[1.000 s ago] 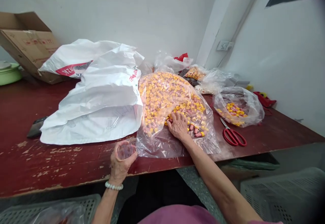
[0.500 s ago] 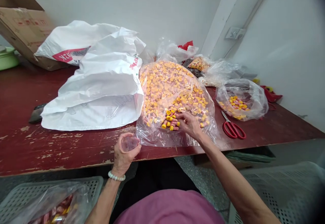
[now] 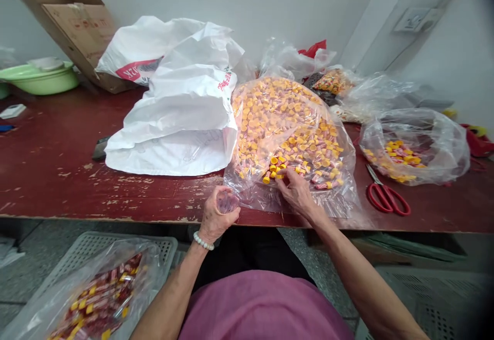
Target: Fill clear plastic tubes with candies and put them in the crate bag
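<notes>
Wrapped round a small clear plastic cup (image 3: 227, 202), my left hand (image 3: 216, 215) is at the table's front edge. My right hand (image 3: 296, 191) is at the mouth of a large clear bag (image 3: 285, 119) full of small pieces with yellow caps and red-and-white bodies. Its fingers are bent together at the loose yellow-capped pieces (image 3: 275, 168); whether a piece is between the fingertips is too small to tell. A white sack (image 3: 173, 149) lies left of the clear bag.
Red-handled scissors (image 3: 388, 198) and an open clear bag (image 3: 417, 144) of similar pieces are on the right. A cardboard box (image 3: 85, 31) and green basin (image 3: 42, 80) stand back left. Below left, a plastic crate (image 3: 90, 245) holds a bag of filled tubes (image 3: 100, 299).
The view has swung left, showing more of the basin and crate. My right hand has shifted slightly toward the left over the loose pieces. My left hand still holds the cup.
</notes>
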Motion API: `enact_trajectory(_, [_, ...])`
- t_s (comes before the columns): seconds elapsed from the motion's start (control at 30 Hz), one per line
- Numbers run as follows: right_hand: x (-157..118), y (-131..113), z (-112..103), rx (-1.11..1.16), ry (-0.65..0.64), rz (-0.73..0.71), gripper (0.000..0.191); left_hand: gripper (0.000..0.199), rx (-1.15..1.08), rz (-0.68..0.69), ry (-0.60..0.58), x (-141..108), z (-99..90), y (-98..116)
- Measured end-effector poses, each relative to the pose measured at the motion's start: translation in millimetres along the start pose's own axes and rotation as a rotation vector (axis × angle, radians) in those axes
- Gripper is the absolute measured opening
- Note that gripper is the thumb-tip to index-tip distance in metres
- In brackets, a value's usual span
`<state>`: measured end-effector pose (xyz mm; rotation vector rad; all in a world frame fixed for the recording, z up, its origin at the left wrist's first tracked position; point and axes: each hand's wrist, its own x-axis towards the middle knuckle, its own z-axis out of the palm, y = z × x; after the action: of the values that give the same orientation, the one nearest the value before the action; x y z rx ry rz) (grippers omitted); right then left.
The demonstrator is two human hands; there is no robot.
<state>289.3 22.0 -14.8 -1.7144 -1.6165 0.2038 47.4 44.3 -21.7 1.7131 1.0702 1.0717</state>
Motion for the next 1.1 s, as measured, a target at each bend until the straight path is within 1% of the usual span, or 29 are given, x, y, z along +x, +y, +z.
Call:
enact_trajectory(0.07, [-5.8,-24.0,0.1,0.222,0.034,0.056,0.015,0.042,0.004,0.005,-0.023,-1.4,2.4,3.6])
enact_trajectory(0.13, [-13.9,-50.8,1.9,0.411,-0.015,0.047,0.016,0.043,0.015,0.024,-0.048,-2.8,4.5,8.3])
enact_trajectory(0.17, [-17.8,-62.6,3.3,0.468,-0.044,0.023,0.016,0.043,0.025,0.044,-0.063,-3.5,5.2,10.7])
enact_trajectory(0.23, [-24.1,-79.1,5.6,0.465,-0.065,-0.055,0.014,0.042,0.039,0.087,-0.087,-4.8,5.8,14.5])
enact_trajectory(0.3, [-27.7,-84.9,5.8,0.385,-0.085,-0.170,0.012,0.042,0.025,0.105,-0.101,-5.9,5.1,16.9])
enact_trajectory(0.37, [-29.1,-82.7,3.5,0.316,-0.135,-0.288,0.012,0.043,-0.025,0.076,-0.105,-6.8,3.4,18.4])
enact_trajectory(0.4, [-29.6,-80.1,2.3,0.289,-0.171,-0.343,0.016,0.044,-0.064,0.045,-0.109,-7.1,2.4,19.1])
enact_trajectory(0.43, [-30.4,-77.5,1.6,0.258,-0.208,-0.394,0.024,0.044,-0.114,0.002,-0.117,-7.5,1.6,20.0])
enact_trajectory(0.5, [-33.4,-73.3,3.6,0.171,-0.256,-0.475,0.052,0.046,-0.247,-0.119,-0.146,-8.2,0.7,22.2])
enact_trajectory(0.53, [-35.7,-72.0,6.5,0.133,-0.260,-0.502,0.066,0.046,-0.319,-0.189,-0.161,-8.5,0.9,23.4])
enact_trajectory(0.57, [-38.1,-71.4,10.5,0.107,-0.247,-0.514,0.075,0.047,-0.384,-0.251,-0.169,-8.8,1.6,24.4])
enact_trajectory(0.6, [-40.4,-71.1,14.9,0.092,-0.222,-0.510,0.078,0.048,-0.435,-0.298,-0.173,-9.0,2.5,25.2])
enact_trajectory(0.67, [-42.6,-70.5,22.3,0.089,-0.169,-0.495,0.076,0.049,-0.483,-0.351,-0.169,-8.6,4.3,25.4])
enact_trajectory(0.77, [-35.9,-64.1,22.4,0.100,-0.192,-0.487,0.077,0.048,-0.466,-0.385,-0.127,-5.6,4.5,21.9])
enact_trajectory(0.8, [-30.8,-59.2,19.5,0.103,-0.196,-0.465,0.076,0.048,-0.453,-0.397,-0.099,-4.2,3.6,20.2])
enact_trajectory(0.83, [-24.6,-52.8,15.9,0.094,-0.173,-0.416,0.072,0.049,-0.441,-0.404,-0.069,-2.8,2.2,18.5])
enact_trajectory(0.87, [-17.7,-45.1,12.4,0.061,-0.124,-0.344,0.062,0.049,-0.430,-0.404,-0.043,-1.4,0.5,16.9])
enact_trajectory(0.93, [-2.9,-27.5,8.2,-0.101,-0.027,-0.189,0.036,0.050,-0.397,-0.371,-0.017,0.6,-2.8,15.1])
enact_trajectory(0.97, [4.1,-18.8,8.0,-0.222,-0.017,-0.134,0.028,0.050,-0.375,-0.334,-0.017,1.3,-4.1,14.9])
enact_trajectory(1.03, [15.6,-4.3,10.7,-0.453,-0.079,-0.085,0.024,0.048,-0.317,-0.239,-0.031,1.7,-5.6,16.1])
enact_trajectory(1.1, [22.4,3.8,14.0,-0.576,-0.160,-0.081,0.023,0.046,-0.243,-0.158,-0.041,1.3,-5.6,18.6])
